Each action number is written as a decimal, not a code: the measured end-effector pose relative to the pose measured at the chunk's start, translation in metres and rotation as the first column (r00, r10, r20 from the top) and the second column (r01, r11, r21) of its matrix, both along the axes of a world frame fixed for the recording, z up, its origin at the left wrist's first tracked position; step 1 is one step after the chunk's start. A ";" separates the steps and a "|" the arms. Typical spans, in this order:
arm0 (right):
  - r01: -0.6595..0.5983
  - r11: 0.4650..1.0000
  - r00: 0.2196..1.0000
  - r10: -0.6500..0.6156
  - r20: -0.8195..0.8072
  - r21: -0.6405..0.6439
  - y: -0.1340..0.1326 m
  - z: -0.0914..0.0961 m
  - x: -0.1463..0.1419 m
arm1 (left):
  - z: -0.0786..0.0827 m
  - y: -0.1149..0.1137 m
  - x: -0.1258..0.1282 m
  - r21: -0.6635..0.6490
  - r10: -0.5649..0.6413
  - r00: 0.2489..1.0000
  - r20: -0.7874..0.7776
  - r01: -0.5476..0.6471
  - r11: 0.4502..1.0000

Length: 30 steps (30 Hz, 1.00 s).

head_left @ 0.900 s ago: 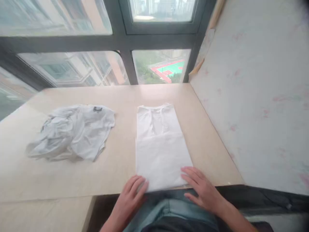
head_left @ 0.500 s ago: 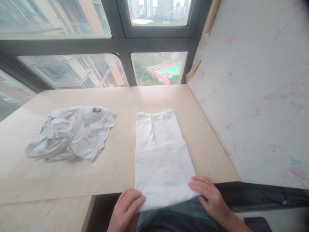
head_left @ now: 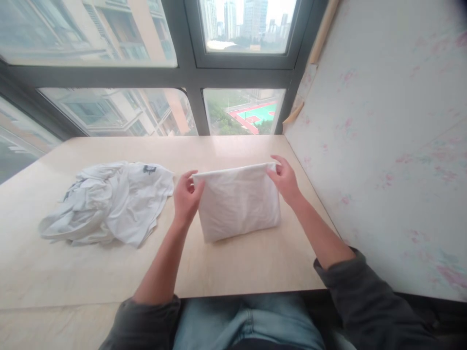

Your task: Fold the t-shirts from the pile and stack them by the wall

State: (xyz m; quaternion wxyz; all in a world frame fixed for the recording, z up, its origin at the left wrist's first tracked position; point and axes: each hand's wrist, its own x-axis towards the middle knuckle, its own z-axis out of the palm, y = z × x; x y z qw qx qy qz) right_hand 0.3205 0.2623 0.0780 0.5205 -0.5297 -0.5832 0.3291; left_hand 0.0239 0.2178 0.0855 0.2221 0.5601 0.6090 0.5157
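There are two hands, two sleeves, one folded cloth, one rumpled heap.

Out of sight, out of frame, out of focus

Toward the right edge of the surface, the folded white garment hides its inner layers and back; its upper corners mask parts of the fingers of the left hand and right hand; toward the left edge, a crumpled white cloth buries its own inner folds, its dark print too small to read; the right sleeve covers the near right corner; the left sleeve and jeans are cropped below; beyond the far edge, distant towers blur.
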 end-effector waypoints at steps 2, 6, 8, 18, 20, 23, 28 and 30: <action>0.046 0.990 0.994 -0.032 0.102 -0.136 0.040 -0.025 -0.011 | -0.026 0.035 -0.003 -0.115 0.048 0.995 -0.089 -0.059 0.992; 0.072 0.974 0.979 -0.029 0.200 -0.214 0.068 -0.071 -0.019 | -0.069 0.058 -0.010 -0.197 0.055 0.988 -0.143 -0.082 0.977; 0.072 0.978 0.976 -0.028 0.216 -0.196 0.068 -0.081 -0.017 | -0.077 0.057 -0.012 -0.186 0.055 0.986 -0.156 -0.084 0.979; 0.087 0.992 0.944 -0.053 0.327 -0.088 0.087 -0.081 -0.021 | -0.076 0.065 -0.017 -0.106 0.093 0.944 -0.318 -0.133 0.985; 0.092 0.994 0.926 -0.062 0.373 -0.063 0.084 -0.077 -0.024 | -0.068 0.061 -0.013 -0.095 0.085 0.920 -0.383 -0.131 0.987; 0.037 0.999 0.886 -0.045 0.462 0.026 0.061 -0.070 -0.034 | -0.052 0.044 0.006 -0.069 -0.011 0.876 -0.482 -0.026 0.997; -0.214 0.977 0.648 0.156 0.745 -0.019 0.013 -0.073 -0.063 | -0.058 0.011 0.045 -0.170 -0.242 0.712 -0.659 0.172 0.970; -0.184 0.978 0.548 0.185 0.815 -0.099 0.005 -0.079 -0.071 | -0.073 0.008 0.048 -0.252 -0.257 0.643 -0.721 0.102 0.962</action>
